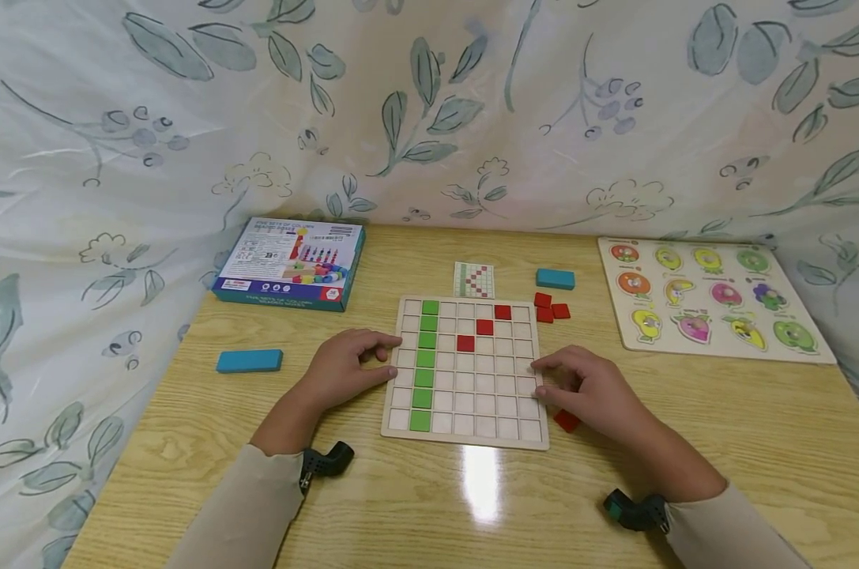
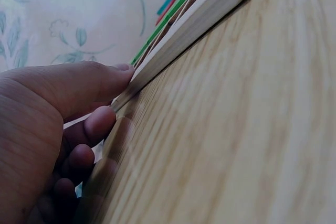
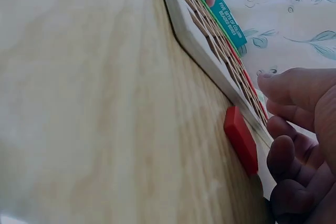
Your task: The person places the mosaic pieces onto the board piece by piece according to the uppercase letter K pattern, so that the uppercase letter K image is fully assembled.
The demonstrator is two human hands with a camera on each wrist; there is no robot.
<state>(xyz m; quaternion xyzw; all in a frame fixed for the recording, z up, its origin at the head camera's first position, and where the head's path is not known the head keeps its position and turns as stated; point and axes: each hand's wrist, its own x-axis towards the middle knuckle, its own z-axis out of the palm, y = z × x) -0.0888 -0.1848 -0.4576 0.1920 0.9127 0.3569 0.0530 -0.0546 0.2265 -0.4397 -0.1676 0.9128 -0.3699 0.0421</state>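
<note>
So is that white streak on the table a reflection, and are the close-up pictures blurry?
Head view: yes, lamp glare on the glossy light wooden table below the square wooden grid board. Left wrist view: the left hand is soft, near the lens. Right wrist view: the near tabletop blurs; the flat red square tile stays fairly sharp.

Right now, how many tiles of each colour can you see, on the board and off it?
Green tiles: 7, in one column on the board.
Red tiles: 7, three on the board, three beside it, one by the right hand.
Total: 14.
</note>
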